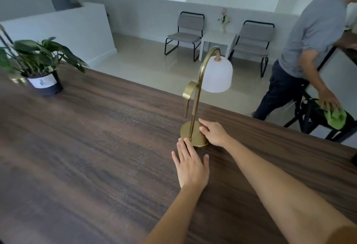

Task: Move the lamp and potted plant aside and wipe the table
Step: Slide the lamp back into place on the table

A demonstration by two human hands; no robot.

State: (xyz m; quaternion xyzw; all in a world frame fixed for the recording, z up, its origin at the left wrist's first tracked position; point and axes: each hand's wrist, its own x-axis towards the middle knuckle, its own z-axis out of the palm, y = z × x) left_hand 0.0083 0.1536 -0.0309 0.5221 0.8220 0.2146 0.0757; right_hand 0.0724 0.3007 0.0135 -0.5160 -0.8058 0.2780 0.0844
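Observation:
A brass lamp (197, 97) with a white shade stands upright near the far edge of the dark wooden table (96, 147). My left hand (190, 163) lies flat on the table, fingers spread, its fingertips touching the near rim of the lamp's round base. My right hand (214, 132) rests against the right side of that base, fingers extended along its rim, not closed around it. A potted plant (41, 64) in a dark pot with a white label sits at the table's far left. No cloth is in either hand.
Beyond the table's far edge, a person (307, 50) at the right bends over a black chair holding a green cloth (334, 117). Two grey chairs (185, 33) and a small white side table stand by the back wall. Another person stands at far left behind a white partition.

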